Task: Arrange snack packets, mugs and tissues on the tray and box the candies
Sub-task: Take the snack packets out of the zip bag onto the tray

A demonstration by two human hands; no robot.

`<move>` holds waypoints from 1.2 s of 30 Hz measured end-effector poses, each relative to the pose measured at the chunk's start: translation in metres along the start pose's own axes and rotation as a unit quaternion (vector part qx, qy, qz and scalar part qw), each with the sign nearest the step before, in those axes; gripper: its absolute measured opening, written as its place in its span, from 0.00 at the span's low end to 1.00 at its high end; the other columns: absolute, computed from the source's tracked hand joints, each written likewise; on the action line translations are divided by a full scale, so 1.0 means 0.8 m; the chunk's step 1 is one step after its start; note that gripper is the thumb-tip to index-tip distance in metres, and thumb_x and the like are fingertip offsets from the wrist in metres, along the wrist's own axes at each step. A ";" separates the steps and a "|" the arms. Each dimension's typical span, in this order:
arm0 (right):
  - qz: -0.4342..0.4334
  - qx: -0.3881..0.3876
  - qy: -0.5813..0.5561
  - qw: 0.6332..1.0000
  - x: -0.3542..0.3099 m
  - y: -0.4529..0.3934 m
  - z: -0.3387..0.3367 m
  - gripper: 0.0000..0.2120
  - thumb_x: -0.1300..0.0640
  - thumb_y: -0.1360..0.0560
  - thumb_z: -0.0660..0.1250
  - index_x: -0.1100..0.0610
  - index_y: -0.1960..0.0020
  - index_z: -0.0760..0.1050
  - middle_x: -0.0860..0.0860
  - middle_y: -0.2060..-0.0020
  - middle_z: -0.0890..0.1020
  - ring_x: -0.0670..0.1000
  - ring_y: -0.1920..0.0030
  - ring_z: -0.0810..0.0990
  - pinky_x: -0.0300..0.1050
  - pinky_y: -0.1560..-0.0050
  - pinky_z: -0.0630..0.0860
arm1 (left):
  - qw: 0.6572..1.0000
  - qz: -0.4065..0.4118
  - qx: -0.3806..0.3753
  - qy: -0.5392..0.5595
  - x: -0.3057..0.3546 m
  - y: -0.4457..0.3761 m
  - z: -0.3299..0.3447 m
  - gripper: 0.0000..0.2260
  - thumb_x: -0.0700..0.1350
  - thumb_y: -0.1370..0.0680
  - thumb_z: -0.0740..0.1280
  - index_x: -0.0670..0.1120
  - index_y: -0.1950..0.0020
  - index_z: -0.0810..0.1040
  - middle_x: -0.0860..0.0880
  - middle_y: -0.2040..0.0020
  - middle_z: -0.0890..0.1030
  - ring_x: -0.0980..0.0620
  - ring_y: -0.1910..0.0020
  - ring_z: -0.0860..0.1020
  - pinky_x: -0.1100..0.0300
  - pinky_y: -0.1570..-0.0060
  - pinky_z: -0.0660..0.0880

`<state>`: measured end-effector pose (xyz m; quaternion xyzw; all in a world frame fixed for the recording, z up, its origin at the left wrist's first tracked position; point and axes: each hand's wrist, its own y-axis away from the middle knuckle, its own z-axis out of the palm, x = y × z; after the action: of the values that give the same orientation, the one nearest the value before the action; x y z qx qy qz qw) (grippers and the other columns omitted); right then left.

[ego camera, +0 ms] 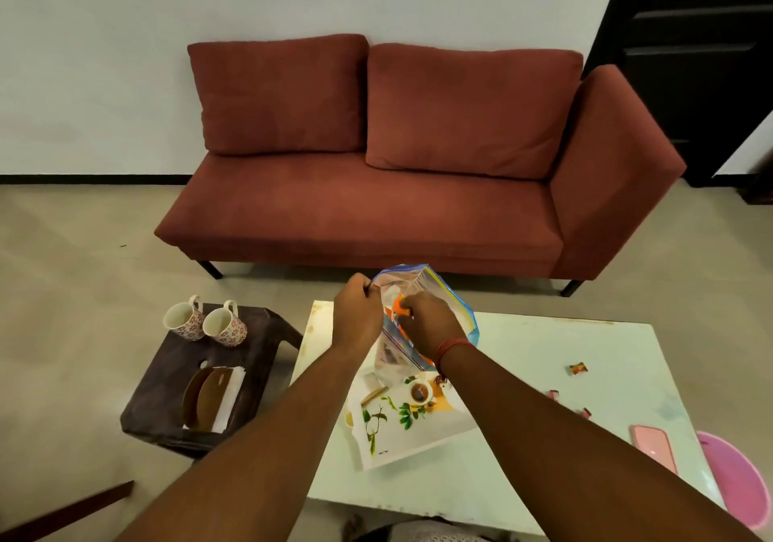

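A clear zip bag [435, 290] with blue edges is held up over the white table [523, 357]. My left hand [355, 315] pinches its top left edge. My right hand [426, 324] reaches into the bag and grips an orange snack packet [400, 306]. Below the bag lies the white tray [414, 428] printed with leaves and a cup. Two floral mugs [205, 322] stand on a dark stool [167, 387] to the left, beside a brown holder with white tissues [213, 401]. Wrapped candies [578, 369] lie scattered on the table's right part.
A pink phone [654, 447] lies near the table's right front edge, with a pink round object [736, 479] beyond that edge. A red sofa [397, 173] stands behind the table. A dark door [690, 60] is at the far right.
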<state>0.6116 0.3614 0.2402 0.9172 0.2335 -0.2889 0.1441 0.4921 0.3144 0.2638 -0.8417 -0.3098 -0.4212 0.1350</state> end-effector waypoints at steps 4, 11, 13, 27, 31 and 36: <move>-0.069 0.128 -0.024 0.989 -0.005 -0.003 -0.023 0.10 0.56 0.24 0.64 0.55 0.46 0.80 0.52 0.48 0.80 0.52 0.50 0.79 0.48 0.50 0.76 | 0.999 -0.048 0.006 -0.010 -0.030 -0.010 -0.003 0.14 0.42 0.20 0.61 0.50 0.65 0.66 0.53 0.67 0.72 0.53 0.66 0.71 0.62 0.71 0.63; 0.043 0.294 -0.259 0.919 0.037 0.009 -0.037 0.11 0.65 0.26 0.63 0.52 0.54 0.80 0.47 0.54 0.80 0.43 0.54 0.78 0.32 0.54 0.75 | 0.989 -0.136 0.059 0.022 -0.081 -0.005 -0.009 0.10 0.44 0.18 0.60 0.41 0.57 0.71 0.39 0.58 0.78 0.37 0.55 0.79 0.43 0.56 0.79; 0.128 0.315 -0.311 0.887 0.058 0.015 -0.024 0.12 0.65 0.26 0.63 0.50 0.53 0.79 0.49 0.52 0.82 0.46 0.51 0.79 0.32 0.53 0.74 | 0.986 -0.149 0.070 0.011 -0.097 0.000 -0.011 0.10 0.43 0.18 0.60 0.40 0.57 0.71 0.39 0.57 0.78 0.38 0.56 0.78 0.47 0.57 0.78; 0.434 0.159 -0.275 0.843 0.152 0.026 0.232 0.10 0.64 0.25 0.61 0.52 0.60 0.76 0.54 0.54 0.83 0.54 0.56 0.77 0.39 0.58 0.67 | 0.976 -0.202 0.080 -0.028 -0.253 0.059 -0.040 0.10 0.46 0.18 0.62 0.43 0.57 0.74 0.47 0.60 0.79 0.49 0.60 0.78 0.54 0.63 0.76; 0.491 0.141 -0.327 0.795 0.171 0.023 0.287 0.10 0.65 0.26 0.61 0.54 0.56 0.79 0.56 0.52 0.83 0.58 0.53 0.79 0.43 0.56 0.73 | 0.978 -0.200 0.059 -0.035 -0.289 0.060 -0.046 0.10 0.50 0.18 0.62 0.47 0.55 0.74 0.52 0.60 0.79 0.56 0.59 0.79 0.55 0.64 0.79; 0.531 0.101 -0.322 0.777 0.181 0.042 0.301 0.16 0.68 0.26 0.57 0.57 0.46 0.79 0.60 0.43 0.81 0.64 0.44 0.78 0.52 0.47 0.78 | 0.981 -0.178 0.016 -0.070 -0.297 0.053 -0.040 0.09 0.48 0.18 0.62 0.47 0.56 0.74 0.53 0.60 0.78 0.57 0.59 0.78 0.58 0.63 0.77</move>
<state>0.6221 0.2868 -0.0321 0.7585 -0.3813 -0.4668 0.2478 0.3916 0.1691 0.0965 -0.7983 -0.4700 -0.3734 0.0495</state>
